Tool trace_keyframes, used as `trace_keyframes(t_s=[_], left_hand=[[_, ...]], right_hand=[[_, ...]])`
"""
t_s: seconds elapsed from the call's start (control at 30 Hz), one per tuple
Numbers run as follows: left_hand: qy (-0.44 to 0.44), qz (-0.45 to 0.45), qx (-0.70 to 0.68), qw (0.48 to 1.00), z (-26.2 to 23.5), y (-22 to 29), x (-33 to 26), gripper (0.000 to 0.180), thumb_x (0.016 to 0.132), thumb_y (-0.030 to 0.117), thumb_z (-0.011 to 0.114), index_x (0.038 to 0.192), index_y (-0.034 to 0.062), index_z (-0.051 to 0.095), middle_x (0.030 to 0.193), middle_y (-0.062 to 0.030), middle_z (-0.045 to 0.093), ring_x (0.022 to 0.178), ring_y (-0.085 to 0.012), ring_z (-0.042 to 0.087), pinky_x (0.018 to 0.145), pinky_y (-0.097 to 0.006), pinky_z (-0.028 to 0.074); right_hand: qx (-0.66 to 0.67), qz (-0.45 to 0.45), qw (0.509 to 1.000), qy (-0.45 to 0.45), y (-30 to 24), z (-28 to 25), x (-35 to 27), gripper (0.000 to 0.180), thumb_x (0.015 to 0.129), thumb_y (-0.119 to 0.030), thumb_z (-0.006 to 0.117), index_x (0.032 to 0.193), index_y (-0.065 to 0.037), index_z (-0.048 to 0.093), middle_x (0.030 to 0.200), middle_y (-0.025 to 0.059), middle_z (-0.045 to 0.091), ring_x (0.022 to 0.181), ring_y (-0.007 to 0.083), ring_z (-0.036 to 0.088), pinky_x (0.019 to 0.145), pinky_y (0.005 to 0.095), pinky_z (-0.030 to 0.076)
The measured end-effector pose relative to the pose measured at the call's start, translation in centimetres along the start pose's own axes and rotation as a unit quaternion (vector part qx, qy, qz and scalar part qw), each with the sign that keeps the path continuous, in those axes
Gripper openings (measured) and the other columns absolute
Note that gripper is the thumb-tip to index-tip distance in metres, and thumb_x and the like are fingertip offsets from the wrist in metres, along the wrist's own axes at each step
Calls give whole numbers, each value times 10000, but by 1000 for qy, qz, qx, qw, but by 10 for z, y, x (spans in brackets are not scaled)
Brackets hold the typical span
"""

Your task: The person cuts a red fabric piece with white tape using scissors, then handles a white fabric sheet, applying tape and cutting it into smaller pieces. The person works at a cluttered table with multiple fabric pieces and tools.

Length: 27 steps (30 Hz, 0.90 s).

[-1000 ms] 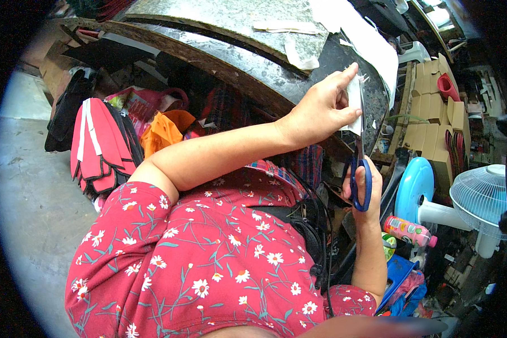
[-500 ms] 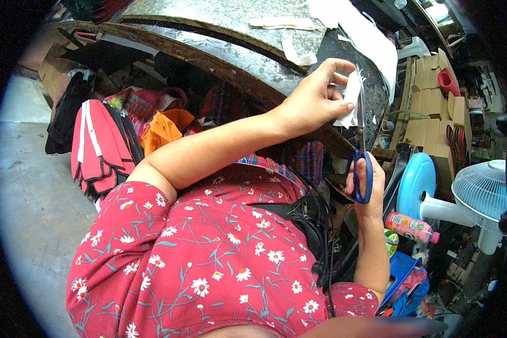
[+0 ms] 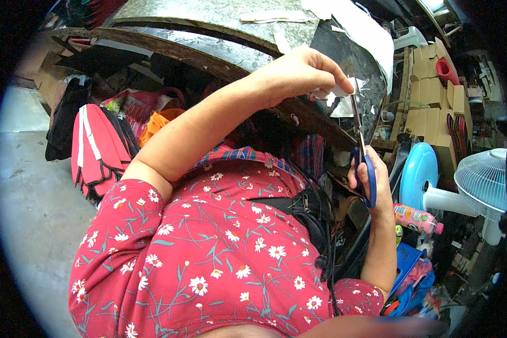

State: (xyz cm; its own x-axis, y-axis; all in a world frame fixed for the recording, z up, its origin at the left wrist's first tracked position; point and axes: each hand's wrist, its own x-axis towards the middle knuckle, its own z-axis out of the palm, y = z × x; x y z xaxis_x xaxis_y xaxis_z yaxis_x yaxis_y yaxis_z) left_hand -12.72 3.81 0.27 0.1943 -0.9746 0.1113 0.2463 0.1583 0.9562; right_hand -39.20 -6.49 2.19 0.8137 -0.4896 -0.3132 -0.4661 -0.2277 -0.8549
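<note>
My left hand (image 3: 310,70) pinches a small white cloth piece (image 3: 358,86) with frayed threads at its edge, above the dark end of the worktable (image 3: 341,49). My right hand (image 3: 381,177) grips scissors with dark blue handles (image 3: 370,183), the fingers through the loops. The metal blades point up and away, and their tips reach the cloth beside my left fingertips. Whether the blades are cutting into it cannot be made out. Below my left hand, another bit of white cloth (image 3: 343,107) shows, partly hidden.
White cloth strips (image 3: 275,17) lie on the table. At right stand a white-and-blue fan (image 3: 481,183), cardboard boxes (image 3: 428,93) and a pink bottle (image 3: 417,218). Red, black-edged pieces (image 3: 98,149) hang at left near an orange cloth (image 3: 155,125).
My left hand has turned over, with its back now upward and the cloth moved across the blade tips. The scissors have shifted slightly, their blades now tilting a little left.
</note>
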Motion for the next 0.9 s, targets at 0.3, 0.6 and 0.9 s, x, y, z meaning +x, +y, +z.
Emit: trace_keyframes(t_s=[0.3, 0.6, 0.9], left_hand=[[-12, 3, -1, 1000, -4, -7, 0, 306, 768, 59, 558, 988, -58, 736, 714, -41, 645, 571, -70, 468, 530, -220, 358], [-23, -1, -6, 1000, -6, -3, -4, 320, 769, 56, 548, 998, -56, 740, 755, -61, 682, 572, -55, 463, 520, -216, 345], [-80, 34, 160, 983, -7, -6, -12, 415, 737, 80, 526, 1115, 28, 687, 813, -2, 628, 679, -71, 525, 593, -237, 419]], right_hand=[[68, 0, 997, -27, 4, 6, -1, 578, 910, -632, 567, 915, -56, 524, 558, -7, 480, 443, 60, 441, 414, 208, 324], [84, -14, 995, -44, 0, 2, -5, 525, 940, -576, 566, 891, -54, 531, 581, 6, 504, 458, 81, 480, 463, 219, 369], [75, 35, 996, -18, 14, 5, -2, 548, 962, -587, 508, 902, -43, 538, 536, 22, 502, 422, 99, 464, 419, 233, 373]])
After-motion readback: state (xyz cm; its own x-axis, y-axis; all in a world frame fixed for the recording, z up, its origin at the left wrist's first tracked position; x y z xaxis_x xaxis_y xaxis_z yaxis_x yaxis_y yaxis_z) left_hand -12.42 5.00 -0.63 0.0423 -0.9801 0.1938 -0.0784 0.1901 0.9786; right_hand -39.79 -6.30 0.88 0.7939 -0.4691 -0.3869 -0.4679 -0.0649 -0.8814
